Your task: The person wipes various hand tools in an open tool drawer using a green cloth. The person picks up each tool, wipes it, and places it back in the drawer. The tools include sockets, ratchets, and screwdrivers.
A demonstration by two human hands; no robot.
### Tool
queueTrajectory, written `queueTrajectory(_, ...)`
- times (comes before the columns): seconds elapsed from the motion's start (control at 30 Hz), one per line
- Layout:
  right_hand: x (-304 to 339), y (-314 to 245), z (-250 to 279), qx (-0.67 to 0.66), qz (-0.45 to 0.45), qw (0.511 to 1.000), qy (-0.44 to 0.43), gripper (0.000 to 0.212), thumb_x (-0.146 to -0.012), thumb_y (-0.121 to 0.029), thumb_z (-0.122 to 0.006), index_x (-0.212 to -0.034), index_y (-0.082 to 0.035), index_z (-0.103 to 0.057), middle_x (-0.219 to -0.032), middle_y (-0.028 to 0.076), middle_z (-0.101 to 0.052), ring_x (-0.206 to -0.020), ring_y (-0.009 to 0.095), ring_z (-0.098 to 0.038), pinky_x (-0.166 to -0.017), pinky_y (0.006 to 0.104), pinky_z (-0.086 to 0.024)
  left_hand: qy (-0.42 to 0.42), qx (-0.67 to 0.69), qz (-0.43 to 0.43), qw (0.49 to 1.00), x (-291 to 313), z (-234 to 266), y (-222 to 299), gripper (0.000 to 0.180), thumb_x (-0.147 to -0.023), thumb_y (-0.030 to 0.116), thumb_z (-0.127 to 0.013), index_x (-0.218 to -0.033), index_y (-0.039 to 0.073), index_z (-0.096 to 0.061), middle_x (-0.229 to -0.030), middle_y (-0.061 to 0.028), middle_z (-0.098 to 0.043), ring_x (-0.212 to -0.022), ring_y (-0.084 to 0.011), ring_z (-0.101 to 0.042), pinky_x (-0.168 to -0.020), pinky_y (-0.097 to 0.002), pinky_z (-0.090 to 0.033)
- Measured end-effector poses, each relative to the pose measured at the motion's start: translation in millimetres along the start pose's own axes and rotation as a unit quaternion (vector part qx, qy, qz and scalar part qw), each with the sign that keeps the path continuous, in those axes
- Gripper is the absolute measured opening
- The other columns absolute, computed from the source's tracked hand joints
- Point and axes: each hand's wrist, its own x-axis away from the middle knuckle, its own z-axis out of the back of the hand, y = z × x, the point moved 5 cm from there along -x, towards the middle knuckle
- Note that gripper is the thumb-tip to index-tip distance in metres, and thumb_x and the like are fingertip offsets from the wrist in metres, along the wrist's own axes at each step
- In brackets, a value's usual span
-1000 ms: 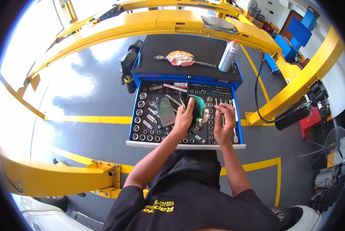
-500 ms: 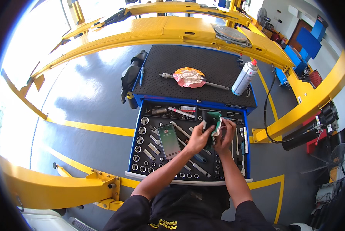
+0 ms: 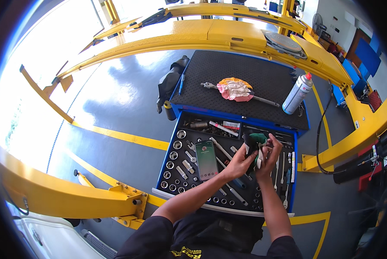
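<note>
Over the open tool drawer [image 3: 245,205], my left hand [image 3: 240,164] and my right hand [image 3: 269,159] are both closed on a crumpled green, black and white cloth [image 3: 257,139]. Whether anything is wrapped inside it cannot be seen. Below and left of the cloth, a phone [image 3: 207,160] with a lit green screen lies on the tools. Sockets [image 3: 173,156] line the drawer's left side. Ratchets and extension bars [image 3: 221,149] lie in the middle, partly behind my left hand. Slim wrenches [image 3: 283,168] stand in a row beside my right hand.
On the cabinet's black mat [image 3: 202,71] lie a breaker bar [image 3: 267,101] under a stained rag [image 3: 235,90] and a blue pen [image 3: 182,84]. A spray can [image 3: 297,94] stands at its right edge. Yellow lift arms [image 3: 64,185] surround the cabinet.
The view has swung so that the scene sits farther right. My hands have shifted on the cloth, with the right fingers moving along its edge. The phone stays in the drawer.
</note>
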Motion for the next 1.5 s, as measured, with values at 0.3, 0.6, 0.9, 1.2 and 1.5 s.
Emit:
queueTrajectory(0.3,5.5,-23.1,-13.6,0.027,0.141,0.988,-0.056,0.059,-0.104,-0.041,-0.057,-0.143,0.003,-0.055,-0.128,0.023,-0.057,-0.114,0.035,-0.058,-0.097,0.0449,-0.049,0.051,0.053,0.14,0.987,-1.4,16.8,-19.4,0.035,-0.113,0.035,-0.056,-0.096,0.007,-0.068,-0.085,0.0043,-0.068,-0.073,-0.0029,-0.058,-0.064,-0.0233,-0.049)
queueTrajectory(0.6,-6.6,-18.6,-1.4,0.047,0.088,0.995,-0.003,0.039,-0.103,-0.015,-0.062,-0.14,-0.002,-0.062,-0.124,0.019,-0.057,-0.11,0.028,-0.058,-0.082,0.0356,-0.052,0.102,0.244,0.121,0.957,0.1,3.5,-12.3,0.029,-0.113,0.031,-0.054,-0.129,0.008,-0.061,-0.118,-0.0011,-0.067,-0.107,-0.0091,-0.063,-0.093,-0.0294,-0.053)
queueTrajectory(0.9,-2.7,-27.0,14.8,0.065,0.157,0.985,0.017,0.033,-0.104,-0.022,-0.06,-0.129,-0.001,-0.069,-0.117,0.016,-0.059,-0.102,0.026,-0.059,-0.085,0.0374,-0.051,0.04,0.117,0.092,0.988,-2.8,-9.6,-9.6,0.027,-0.112,0.03,-0.059,-0.109,0.005,-0.067,-0.091,0.0055,-0.066,-0.084,-0.0016,-0.056,-0.072,-0.0252,-0.049)
queueTrajectory(1.2,-11.7,-27.8,7.2,0.142,0.115,0.982,-0.045,0.022,-0.098,-0.018,-0.069,-0.116,-0.009,-0.078,-0.114,0.012,-0.059,-0.108,0.026,-0.056,-0.091,0.0379,-0.048,0.083,0.275,0.136,0.948,0.0,-6.5,-15.0,0.019,-0.111,0.024,-0.057,-0.119,0.007,-0.063,-0.104,0.0005,-0.067,-0.092,-0.0065,-0.064,-0.078,-0.0257,-0.054)
queueTrajectory(1.5,-13.9,-21.4,7.8,0.091,0.098,0.99,-0.043,0.022,-0.1,-0.002,-0.063,-0.117,-0.008,-0.077,-0.113,0.01,-0.06,-0.1,0.02,-0.06,-0.082,0.0327,-0.052,0.051,0.257,0.161,0.951,-6.4,-1.7,-26.8,0.025,-0.111,0.026,-0.057,-0.119,0.003,-0.063,-0.102,-0.0046,-0.072,-0.088,-0.0119,-0.071,-0.077,-0.0296,-0.061)
